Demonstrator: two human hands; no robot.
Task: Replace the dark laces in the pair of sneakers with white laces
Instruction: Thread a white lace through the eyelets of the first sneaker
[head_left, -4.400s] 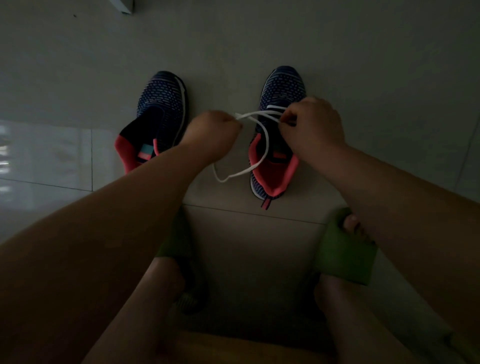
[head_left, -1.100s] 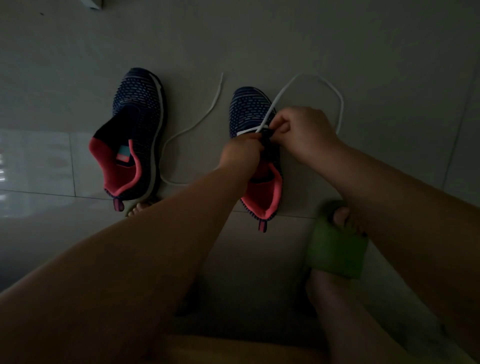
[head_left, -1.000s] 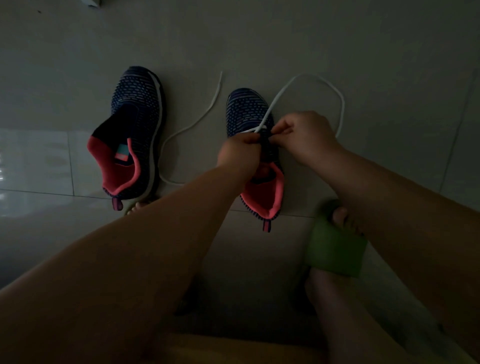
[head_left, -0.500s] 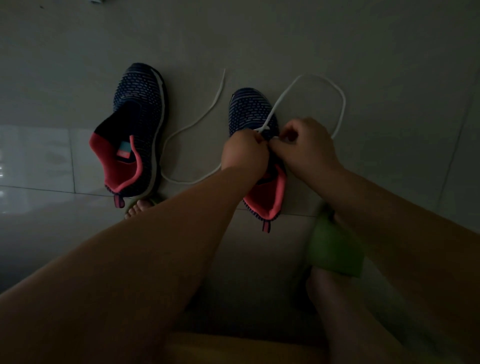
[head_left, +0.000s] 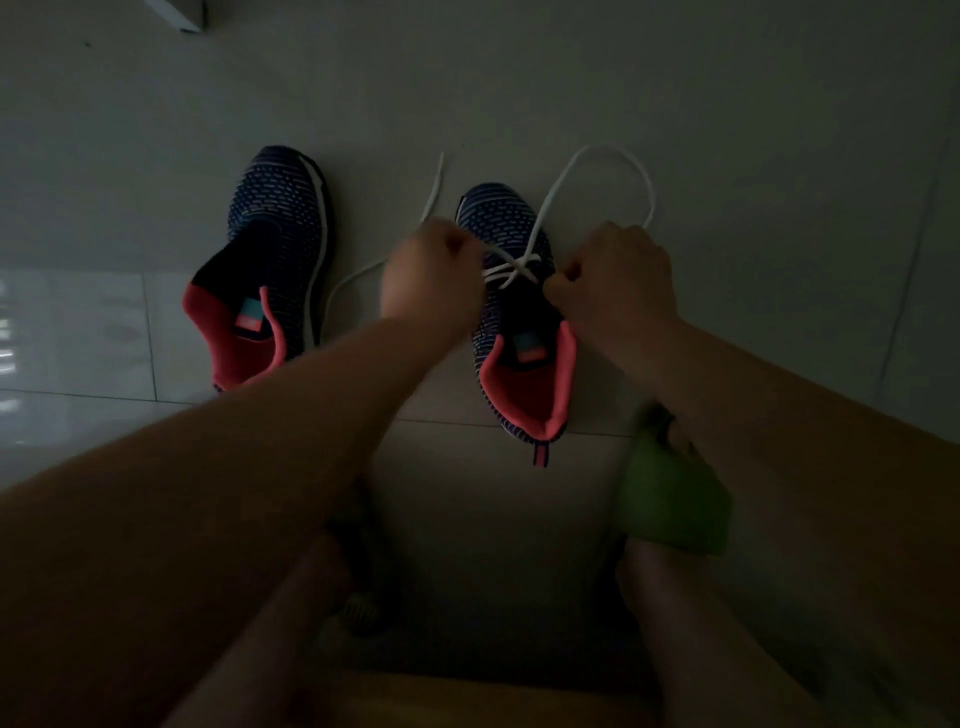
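A dim grey tiled floor fills the view; two dark blue knit sneakers with coral linings lie on it side by side, toes pointing away; the left sneaker has no lace; the right sneaker carries a white lace crossed over its front eyelets, with loose ends looping on the floor beyond the toe; the left hand and right hand each grip a strand, fingers curled, pulling outward; a green slipper shows below.
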